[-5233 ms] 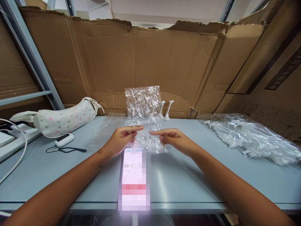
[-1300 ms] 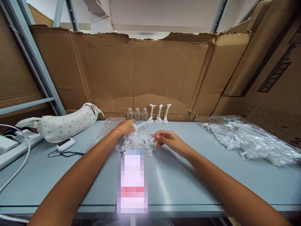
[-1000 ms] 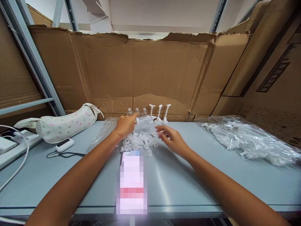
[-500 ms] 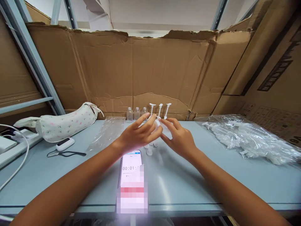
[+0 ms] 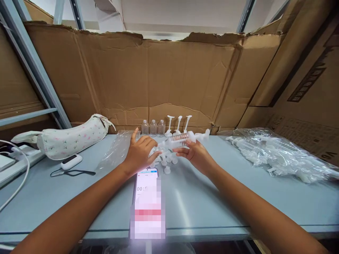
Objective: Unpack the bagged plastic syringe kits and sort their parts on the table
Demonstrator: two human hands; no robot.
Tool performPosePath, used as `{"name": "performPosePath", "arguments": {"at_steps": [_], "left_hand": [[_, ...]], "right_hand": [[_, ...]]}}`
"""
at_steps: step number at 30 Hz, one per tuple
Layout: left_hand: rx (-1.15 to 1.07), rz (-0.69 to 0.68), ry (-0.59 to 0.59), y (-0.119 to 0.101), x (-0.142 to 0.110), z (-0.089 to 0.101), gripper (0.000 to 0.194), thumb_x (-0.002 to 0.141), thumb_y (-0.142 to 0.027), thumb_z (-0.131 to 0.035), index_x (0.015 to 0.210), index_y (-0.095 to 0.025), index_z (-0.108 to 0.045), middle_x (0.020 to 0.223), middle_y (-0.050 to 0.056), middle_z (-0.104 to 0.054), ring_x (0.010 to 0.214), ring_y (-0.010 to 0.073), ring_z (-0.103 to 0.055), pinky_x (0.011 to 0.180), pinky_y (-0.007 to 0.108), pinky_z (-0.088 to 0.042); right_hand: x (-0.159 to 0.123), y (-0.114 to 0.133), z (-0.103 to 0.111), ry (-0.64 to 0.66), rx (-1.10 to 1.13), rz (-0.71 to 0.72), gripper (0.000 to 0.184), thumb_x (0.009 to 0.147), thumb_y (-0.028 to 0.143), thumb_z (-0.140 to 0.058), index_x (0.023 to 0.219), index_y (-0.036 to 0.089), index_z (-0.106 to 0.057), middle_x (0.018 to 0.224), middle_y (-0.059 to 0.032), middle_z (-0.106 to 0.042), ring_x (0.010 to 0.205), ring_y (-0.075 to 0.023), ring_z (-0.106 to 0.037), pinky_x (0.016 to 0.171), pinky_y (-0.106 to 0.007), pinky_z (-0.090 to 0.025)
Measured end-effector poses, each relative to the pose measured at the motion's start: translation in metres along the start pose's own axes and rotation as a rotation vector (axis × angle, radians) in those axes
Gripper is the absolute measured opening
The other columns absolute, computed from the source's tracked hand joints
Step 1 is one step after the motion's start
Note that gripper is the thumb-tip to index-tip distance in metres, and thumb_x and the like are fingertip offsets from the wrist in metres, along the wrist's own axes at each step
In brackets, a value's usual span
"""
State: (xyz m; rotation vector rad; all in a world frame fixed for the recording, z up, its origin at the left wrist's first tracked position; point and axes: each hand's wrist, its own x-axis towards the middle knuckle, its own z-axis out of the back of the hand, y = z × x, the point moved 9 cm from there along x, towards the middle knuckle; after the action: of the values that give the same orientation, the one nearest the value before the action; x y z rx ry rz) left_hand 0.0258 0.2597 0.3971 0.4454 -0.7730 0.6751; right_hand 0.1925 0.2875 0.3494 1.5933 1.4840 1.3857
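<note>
Right-hand grip [image 5: 196,154] holds one pump bottle [image 5: 181,137].

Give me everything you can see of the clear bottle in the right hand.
The clear plastic bottle is small and lies on its side, lifted in the right hand, whose fingers curl around it from below and are the only thing seen touching it. Its see-through wall shows no visible liquid, though the view is too small to be sure it is empty. A white pump piece sticks out from its right end; whether it is screwed on fully cannot be told.
</note>
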Motion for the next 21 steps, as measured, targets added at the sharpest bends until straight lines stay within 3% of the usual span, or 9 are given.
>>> {"name": "performPosePath", "arguments": {"at_steps": [4,9,16,21], "left_hand": [[-0.009,0.037,-0.005,0.009,-0.002,-0.003,0.017,0.090,-0.032,-0.049,0.083,-0.020,-0.059,0.084,0.000,-0.070,0.086,0.0178,-0.063,0.111,0.052,-0.016],[0.021,-0.035,-0.002,-0.002,-0.003,-0.004,0.016,0.091,-0.028,-0.047,0.100,-0.020,-0.058,0.093,0.001,-0.071,0.088,0.0178,-0.064,0.110,0.048,-0.019],[0.117,-0.164,-0.093,-0.015,-0.004,0.010,0.021,0.092,-0.025,-0.042,0.078,-0.020,-0.058,0.075,0.000,-0.068,0.073,0.0157,-0.059,0.095,0.038,-0.031],[0.011,-0.083,-0.067,-0.011,-0.001,0.013,0.031,0.095,-0.030,-0.036,0.072,-0.019,-0.054,0.065,0.000,-0.063,0.063,0.0153,-0.051,0.076,0.034,-0.033]], "right_hand": [[-0.003,-0.011,-0.015,0.157,0.074,-0.100,0.045,0.082,0.057,-0.054,0.107,0.020,-0.060,0.121,-0.0086,-0.062,0.090,-0.0214,-0.069,0.080,-0.034,-0.055],[-0.004,-0.017,-0.015,0.155,0.101,-0.165,0.048,0.088,0.057,-0.044,0.110,0.018,-0.060,0.105,-0.0098,-0.070,0.087,-0.0199,-0.070,0.081,-0.034,-0.055],[-0.006,-0.017,-0.018,0.166,0.143,-0.165,0.045,0.087,0.054,-0.049,0.108,0.016,-0.061,0.094,-0.0092,-0.073,0.079,-0.0188,-0.071,0.077,-0.032,-0.056],[-0.007,-0.014,-0.019,0.171,0.151,-0.163,0.042,0.087,0.052,-0.050,0.099,0.015,-0.065,0.085,-0.0085,-0.073,0.077,-0.0183,-0.071,0.075,-0.030,-0.056]]}}
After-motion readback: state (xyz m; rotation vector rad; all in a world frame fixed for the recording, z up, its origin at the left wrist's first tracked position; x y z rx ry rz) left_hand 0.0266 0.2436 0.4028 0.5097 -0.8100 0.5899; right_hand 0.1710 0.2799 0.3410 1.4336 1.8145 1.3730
